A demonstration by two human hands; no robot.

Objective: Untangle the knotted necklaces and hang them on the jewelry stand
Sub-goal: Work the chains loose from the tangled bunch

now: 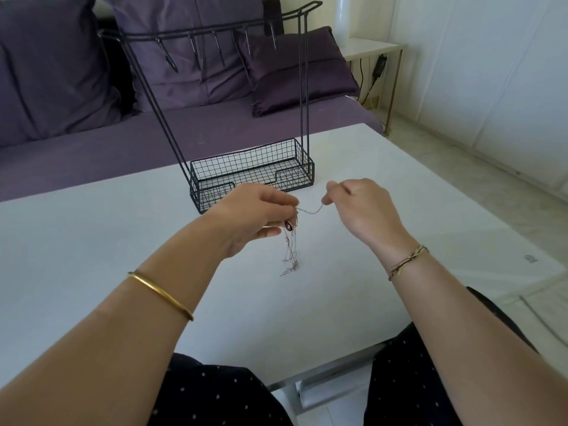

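My left hand [256, 215] pinches a bunch of thin silver necklaces [290, 253] that hang tangled down to the white table [92, 241], with a small dark pendant [289, 226] near my fingers. One chain strand [310, 210] runs sideways from that bunch to my right hand [359, 207], which pinches its end. Behind both hands stands the black wire jewelry stand [252, 173], a mesh basket base with a top bar of hooks [215, 47]. Nothing hangs on the hooks.
A purple sofa [92, 142] with cushions runs behind the table. A white side table [372, 47] with a cable stands at the back right. The table's right edge drops to a pale floor [461, 167]. My knees in dark dotted fabric are below the near edge.
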